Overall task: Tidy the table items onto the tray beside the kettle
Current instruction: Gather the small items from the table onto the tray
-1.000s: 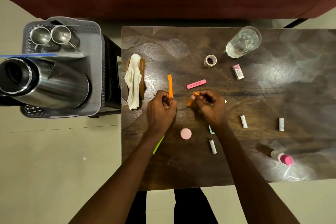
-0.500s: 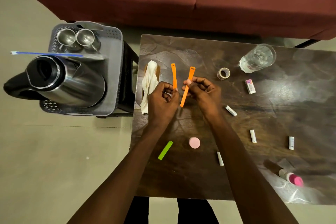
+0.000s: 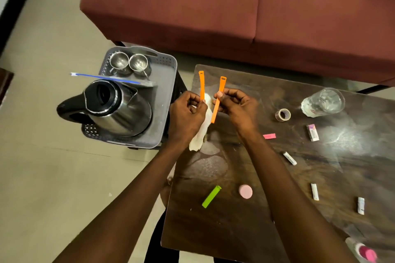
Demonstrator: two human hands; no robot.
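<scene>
Since half a second ago both hands have carried their strips left, toward the tray (image 3: 168, 92). My left hand (image 3: 187, 116) pinches one orange strip (image 3: 201, 85); my right hand (image 3: 236, 104) pinches the other orange strip (image 3: 218, 100). Both long axes run near-to-far, apparently eyelet ends far. The tray lies left beside the kettle (image 3: 115, 107), nearer my left hand.

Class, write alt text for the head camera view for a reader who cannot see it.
Each hand, left hand and right hand, pinches an orange strip (left strip, right strip) above a dark table scattered with small items. Beside it, a grey tray holds a steel kettle.
</scene>
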